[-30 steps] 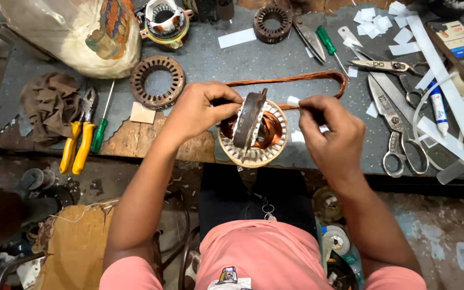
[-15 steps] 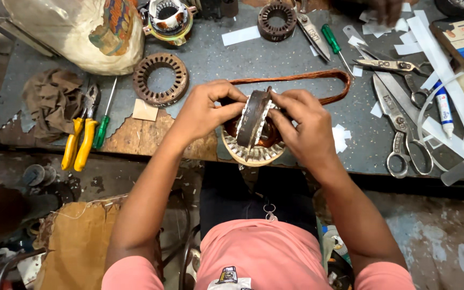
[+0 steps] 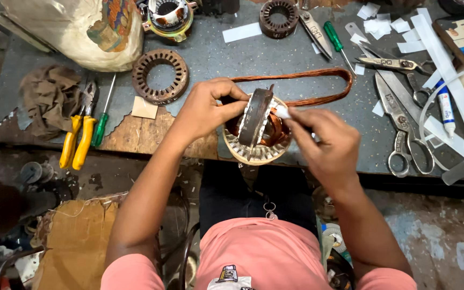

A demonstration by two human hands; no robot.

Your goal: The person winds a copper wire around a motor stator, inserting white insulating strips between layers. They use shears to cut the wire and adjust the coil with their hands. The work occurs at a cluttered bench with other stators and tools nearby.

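The grip of the left hand [image 3: 205, 110] is closed on the rim of the stator core [image 3: 254, 124], holding it on edge above the near edge of the tabletop [image 3: 275, 53]. The right hand [image 3: 326, 142] pinches a white insulation strip [image 3: 282, 111] at the core's upper right face; half a second ago this hand covered the core more closely. A copper wire coil [image 3: 302, 86] loops behind. Scissors [image 3: 398, 129] lie right.

Both bare forearms extend forward and converge. Left hand [image 3: 205, 110] curled, fingers [image 3: 231, 90] bent in a grip; right hand [image 3: 328, 142] knuckles up, fingertips pinched together.
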